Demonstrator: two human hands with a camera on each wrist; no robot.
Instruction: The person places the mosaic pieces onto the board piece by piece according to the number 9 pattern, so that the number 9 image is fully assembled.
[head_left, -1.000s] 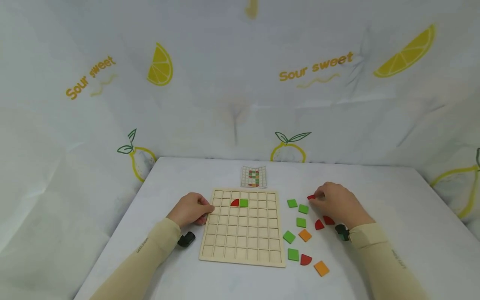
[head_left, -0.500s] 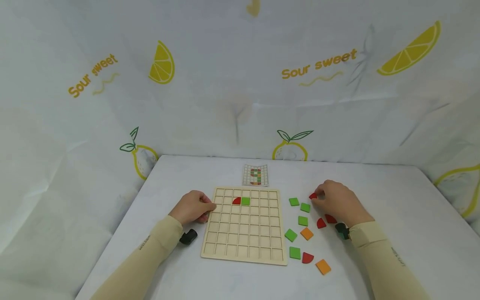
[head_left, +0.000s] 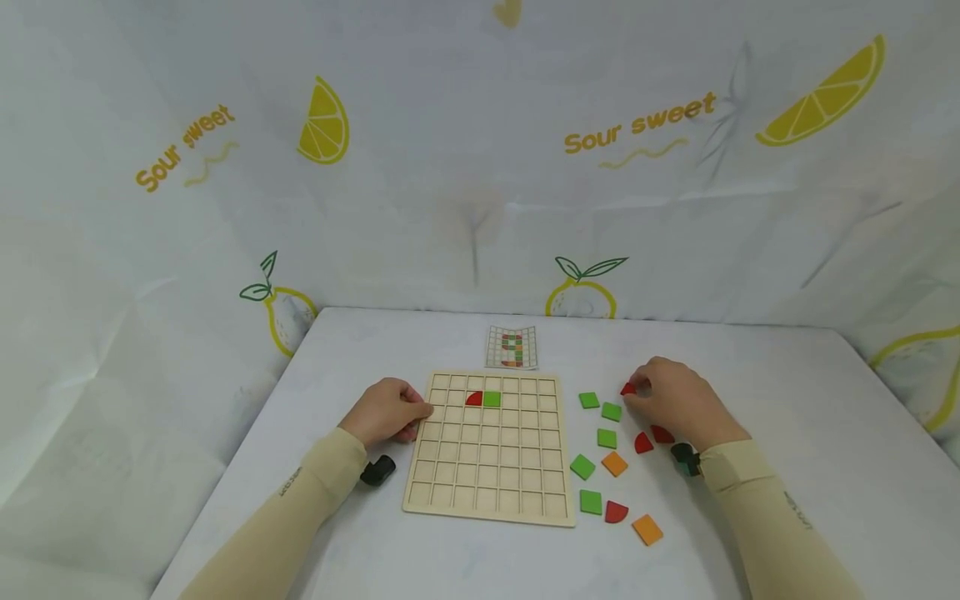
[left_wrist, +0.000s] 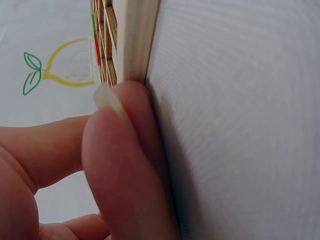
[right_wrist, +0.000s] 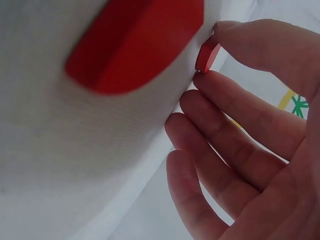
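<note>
A wooden grid board [head_left: 487,454] lies on the table, with a red quarter-circle tile [head_left: 475,399] and a green square tile [head_left: 492,399] side by side in its second row. At its left edge my left hand [head_left: 386,412] pinches the rim between thumb and finger; the left wrist view has the fingertips [left_wrist: 132,95] right at the board's side. To the right, my right hand [head_left: 675,398] holds another red quarter-circle piece [right_wrist: 207,54] between thumb and index finger, close to the tabletop. Its remaining fingers spread loosely. A nearer red piece [right_wrist: 145,47] fills the top of the right wrist view.
Several green squares [head_left: 607,438], orange squares [head_left: 615,464] and red quarter-circles [head_left: 617,512] lie scattered between board and right arm. Behind the board is a small pattern card [head_left: 512,347]. A printed cloth backdrop [head_left: 450,167] rises at the table's far edge.
The red piece in my right fingers has turned slightly. The whole head view has shifted a little; the left hand stays at the board's edge.
</note>
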